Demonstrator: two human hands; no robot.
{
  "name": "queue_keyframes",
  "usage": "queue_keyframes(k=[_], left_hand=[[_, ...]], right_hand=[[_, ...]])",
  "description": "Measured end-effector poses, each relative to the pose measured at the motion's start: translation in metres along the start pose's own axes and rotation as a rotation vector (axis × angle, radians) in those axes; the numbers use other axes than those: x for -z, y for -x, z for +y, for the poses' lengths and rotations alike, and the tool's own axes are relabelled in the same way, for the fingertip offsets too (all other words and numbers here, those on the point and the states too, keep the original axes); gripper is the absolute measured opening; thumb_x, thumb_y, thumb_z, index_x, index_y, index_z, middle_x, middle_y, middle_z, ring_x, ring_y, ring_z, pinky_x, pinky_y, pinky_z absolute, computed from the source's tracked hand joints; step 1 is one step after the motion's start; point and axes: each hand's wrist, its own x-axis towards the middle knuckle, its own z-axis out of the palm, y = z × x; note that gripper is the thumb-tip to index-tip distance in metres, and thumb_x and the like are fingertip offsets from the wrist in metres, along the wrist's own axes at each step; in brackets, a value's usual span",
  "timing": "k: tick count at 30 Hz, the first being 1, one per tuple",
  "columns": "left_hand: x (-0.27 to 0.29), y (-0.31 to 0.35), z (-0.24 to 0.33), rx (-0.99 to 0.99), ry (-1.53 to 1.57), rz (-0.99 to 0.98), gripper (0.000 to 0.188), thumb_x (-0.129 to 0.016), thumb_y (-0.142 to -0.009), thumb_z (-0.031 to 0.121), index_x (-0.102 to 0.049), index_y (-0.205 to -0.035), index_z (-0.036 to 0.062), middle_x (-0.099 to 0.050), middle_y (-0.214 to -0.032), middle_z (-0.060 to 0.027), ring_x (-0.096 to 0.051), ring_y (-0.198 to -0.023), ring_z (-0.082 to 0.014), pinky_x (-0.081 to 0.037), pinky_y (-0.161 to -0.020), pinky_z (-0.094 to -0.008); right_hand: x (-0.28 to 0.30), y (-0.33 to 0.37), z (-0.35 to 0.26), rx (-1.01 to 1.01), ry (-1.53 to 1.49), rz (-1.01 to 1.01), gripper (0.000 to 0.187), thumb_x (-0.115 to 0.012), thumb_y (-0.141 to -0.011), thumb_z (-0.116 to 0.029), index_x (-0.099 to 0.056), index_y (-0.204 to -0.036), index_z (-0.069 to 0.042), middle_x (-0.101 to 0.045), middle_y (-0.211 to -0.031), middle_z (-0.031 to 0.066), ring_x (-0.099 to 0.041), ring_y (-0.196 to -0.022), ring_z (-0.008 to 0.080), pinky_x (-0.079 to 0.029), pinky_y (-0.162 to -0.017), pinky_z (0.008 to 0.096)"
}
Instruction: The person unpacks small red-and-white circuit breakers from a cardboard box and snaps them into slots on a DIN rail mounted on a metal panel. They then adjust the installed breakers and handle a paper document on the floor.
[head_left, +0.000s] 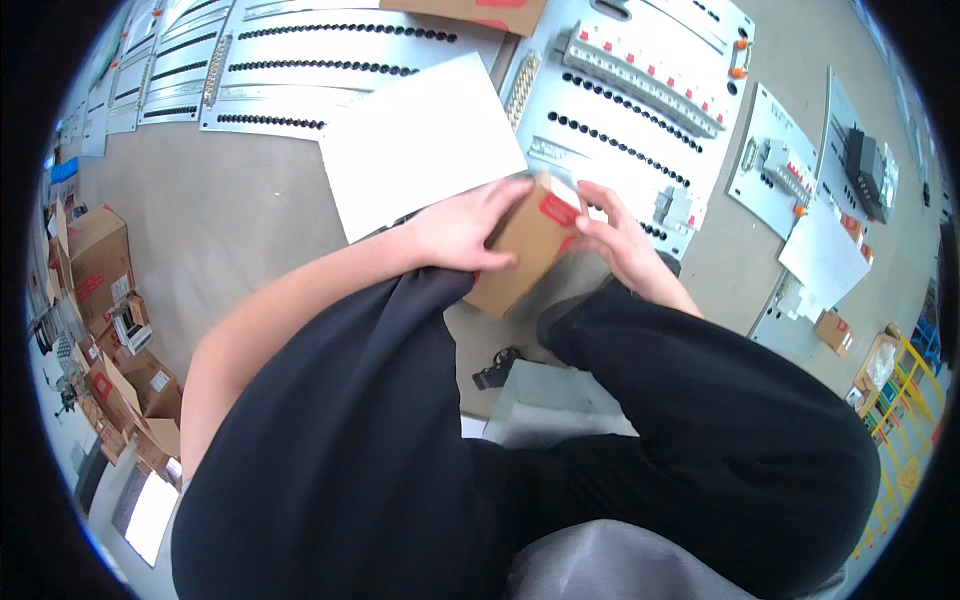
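Observation:
Between my knees I hold a small brown cardboard box (518,250) with red print, tilted, its upper end pointing away from me. My left hand (462,228) is wrapped round its left side, thumb across the near face. The fingers of my right hand (622,240) are closed at the box's upper right end, by what looks like a pale flap. What is inside the box cannot be seen. Just beyond my left hand, a large white sheet (425,140) lies partly over a metal panel with rows of black holes.
A panel (625,110) with a row of red-switched breakers lies ahead. Smaller panels (775,155) lie to the right, near a small carton (833,333). Cardboard boxes (100,260) stand at the left. Below my hands are a black tool (497,369) and a grey stool-like block (560,400).

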Motion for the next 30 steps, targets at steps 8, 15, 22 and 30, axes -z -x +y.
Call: queue_keyframes(k=[8,15,22,30], left_hand=[[0.012,-0.014,0.009,-0.309,-0.643,-0.022,0.070,-0.082,-0.093,0.034,-0.059,-0.156,0.0146,-0.046,-0.171,-0.0098,-0.038,-0.164,-0.0300,-0.036,-0.130,-0.0539],[0.005,-0.021,0.003,-0.510,-0.696,-0.137,0.061,-0.078,-0.091,0.033,-0.065,-0.149,0.0160,-0.055,-0.164,-0.0052,-0.043,-0.160,-0.0236,-0.038,-0.127,-0.0519],[-0.002,-0.036,0.007,-0.543,-0.767,-0.136,0.041,-0.074,-0.095,0.041,-0.073,-0.131,0.0213,-0.061,-0.149,-0.0005,-0.056,-0.136,-0.0204,-0.039,-0.123,-0.0496],[-0.004,-0.035,0.012,-0.621,-0.656,0.124,0.033,-0.074,-0.096,0.048,-0.074,-0.110,0.0180,-0.064,-0.125,-0.0007,-0.056,-0.128,-0.0190,-0.040,-0.117,-0.0542]], right_hand=[[0.002,-0.038,0.068,0.055,0.477,-0.034,0.040,-0.075,-0.108,-0.028,-0.061,-0.135,-0.002,-0.074,-0.117,0.0111,-0.071,-0.101,0.0186,-0.058,-0.094,0.0351],[-0.009,-0.037,0.073,0.026,0.480,-0.051,0.035,-0.065,-0.110,-0.024,-0.068,-0.132,0.003,-0.078,-0.114,0.0155,-0.074,-0.105,0.0219,-0.058,-0.098,0.0372],[-0.014,-0.033,0.056,-0.047,0.528,-0.030,0.038,-0.063,-0.109,-0.022,-0.067,-0.136,0.003,-0.079,-0.114,0.0168,-0.076,-0.105,0.0242,-0.060,-0.098,0.0380],[-0.024,-0.033,0.048,-0.091,0.508,0.027,0.030,-0.063,-0.107,-0.023,-0.071,-0.119,0.003,-0.077,-0.093,0.0125,-0.077,-0.083,0.0210,-0.061,-0.078,0.0374]])
